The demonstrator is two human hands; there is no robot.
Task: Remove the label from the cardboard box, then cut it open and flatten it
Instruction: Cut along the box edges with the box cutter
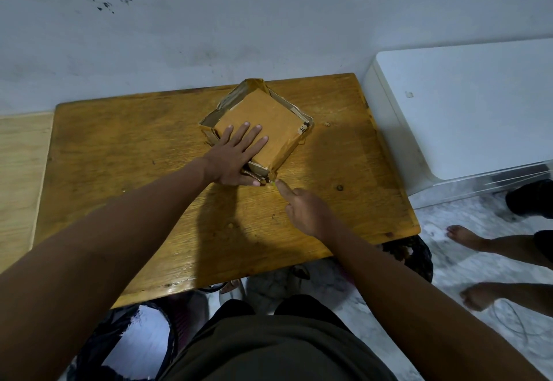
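A person presses the left hand flat, fingers spread & open, on a cardboard box lying on a wooden table near the wall. Palm overhangs the box's near-left edge; fingertips reach roughly mid-panel. The box sits turned cornerwise, torn side walls partly folded outward, w/ a small white label scrap well beyond the fingertips at its right corner. The right hand is curled, index finger extended, tip just beside the box's near corner; something small & yellowish shows at the fingertip, too small to identify. A white appliance stands right of the table.
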